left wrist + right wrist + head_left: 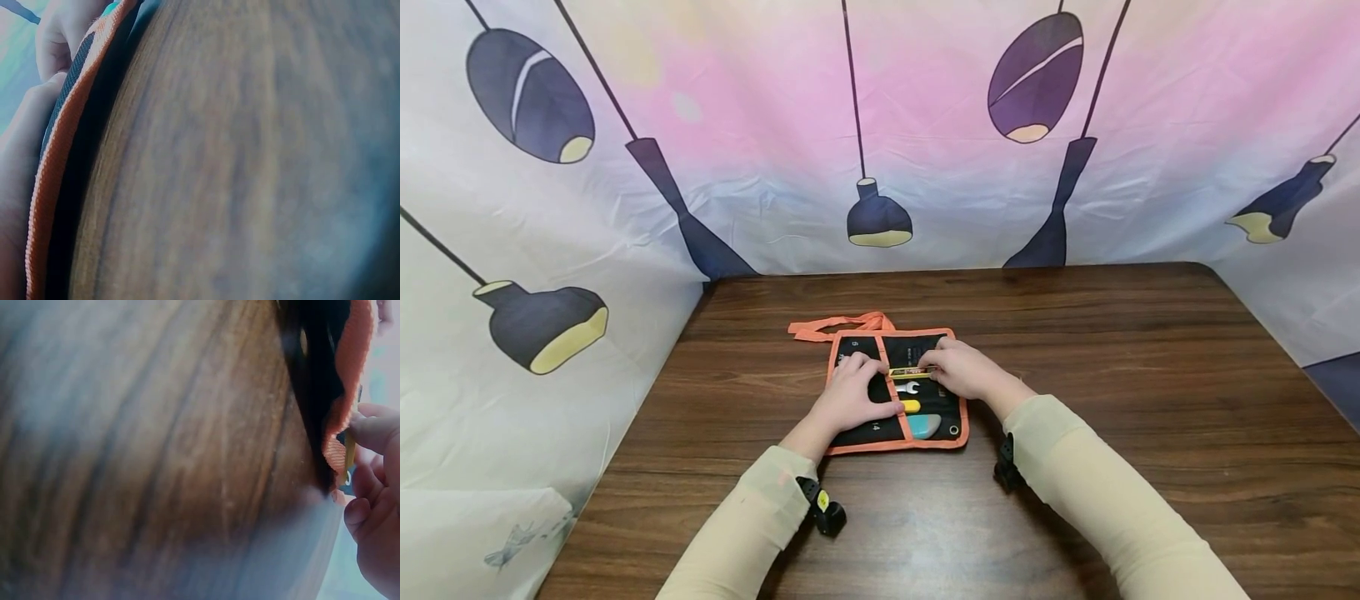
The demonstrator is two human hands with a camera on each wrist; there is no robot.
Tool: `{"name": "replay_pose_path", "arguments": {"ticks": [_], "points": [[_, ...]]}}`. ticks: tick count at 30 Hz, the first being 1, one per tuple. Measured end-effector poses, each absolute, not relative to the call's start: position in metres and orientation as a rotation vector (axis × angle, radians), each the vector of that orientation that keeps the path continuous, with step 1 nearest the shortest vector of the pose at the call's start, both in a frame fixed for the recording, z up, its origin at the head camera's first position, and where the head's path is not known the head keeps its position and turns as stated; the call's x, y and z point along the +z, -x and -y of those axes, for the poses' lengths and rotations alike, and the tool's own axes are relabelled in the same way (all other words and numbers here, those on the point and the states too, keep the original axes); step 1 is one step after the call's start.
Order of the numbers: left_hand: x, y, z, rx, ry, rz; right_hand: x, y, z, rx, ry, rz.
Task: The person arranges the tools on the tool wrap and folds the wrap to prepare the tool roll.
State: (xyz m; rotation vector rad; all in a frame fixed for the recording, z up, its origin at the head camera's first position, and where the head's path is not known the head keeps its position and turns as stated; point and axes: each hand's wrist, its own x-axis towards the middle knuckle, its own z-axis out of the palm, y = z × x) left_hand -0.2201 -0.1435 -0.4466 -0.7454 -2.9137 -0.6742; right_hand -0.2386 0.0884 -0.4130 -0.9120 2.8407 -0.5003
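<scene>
A black tool pouch with orange edging (895, 445) lies unrolled on the table. My right hand (964, 369) pinches a thin yellow tool (904, 373) at its right end; the tool's left end meets the orange middle band. In the right wrist view, the yellow tool (350, 450) shows beside the fingers of my right hand (381, 487). My left hand (852, 398) rests on the pouch's left part, fingers spread, with the thumb at the middle band. Below the yellow tool, a wrench (910, 387), a yellow handle (912, 406) and a teal tool (925, 426) stick out of the pockets.
Orange tie straps (842, 322) lie loose behind the pouch's upper left corner. The brown wooden table (1112, 350) extends around it. A curtain printed with lamps (880, 100) hangs behind the table's back edge.
</scene>
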Motion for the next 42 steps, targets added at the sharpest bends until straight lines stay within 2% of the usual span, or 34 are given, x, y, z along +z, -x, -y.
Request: {"name": "replay_pose_path", "arguments": {"ticks": [17, 26, 42], "points": [[-0.446, 0.22, 0.143, -0.658, 0.748, 2.928, -0.419, 0.237, -0.112, -0.53, 0.737, -2.885], [-0.447, 0.219, 0.144, -0.663, 0.733, 2.921, -0.422, 0.238, -0.115, -0.564, 0.81, -2.905], [-0.447, 0.219, 0.146, -0.636, 0.811, 2.856, -0.422, 0.241, -0.113, -0.592, 0.719, -2.888]]}}
